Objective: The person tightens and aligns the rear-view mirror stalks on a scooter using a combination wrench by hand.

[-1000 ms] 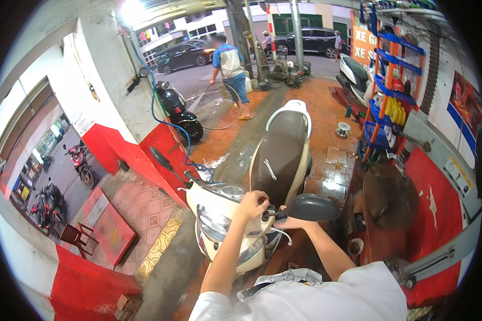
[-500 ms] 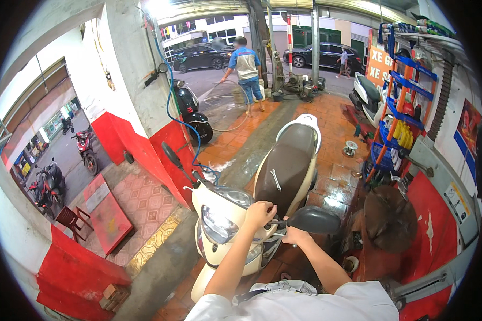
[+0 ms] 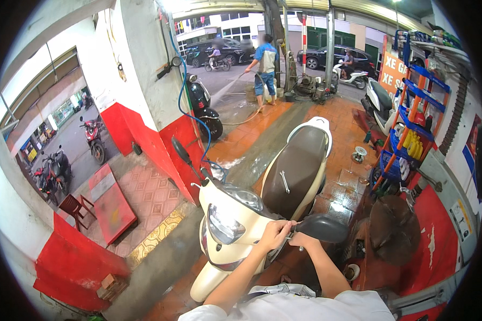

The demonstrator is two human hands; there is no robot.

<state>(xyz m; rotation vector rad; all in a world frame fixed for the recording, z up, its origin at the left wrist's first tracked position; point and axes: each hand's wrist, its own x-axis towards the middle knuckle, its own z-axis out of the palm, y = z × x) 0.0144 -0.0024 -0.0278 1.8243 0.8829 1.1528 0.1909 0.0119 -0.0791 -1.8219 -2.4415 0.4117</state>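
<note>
A cream scooter (image 3: 225,206) stands in front of me, a silver spanner (image 3: 285,182) lying on its brown seat (image 3: 294,163). My left hand (image 3: 275,231) is closed at the right handlebar, by the stem of the black mirror (image 3: 322,228); exactly what its fingers pinch is hidden. My right hand (image 3: 304,238) is wrapped round the right handlebar grip, just under the mirror, with the brake lever beside it. The far mirror (image 3: 181,151) rises at the scooter's other side.
A co-worker (image 3: 264,61) sprays from a hose by a black scooter (image 3: 206,120). A blue-and-orange rack (image 3: 409,123), a white scooter (image 3: 377,99) and a round metal plate (image 3: 393,227) line the right. A red-and-white pillar (image 3: 174,147) and red board (image 3: 112,200) are left.
My hands have shifted slightly right along with the scooter in view, staying at the right handlebar. The co-worker has turned, still holding the hose. Riders now pass on the street.
</note>
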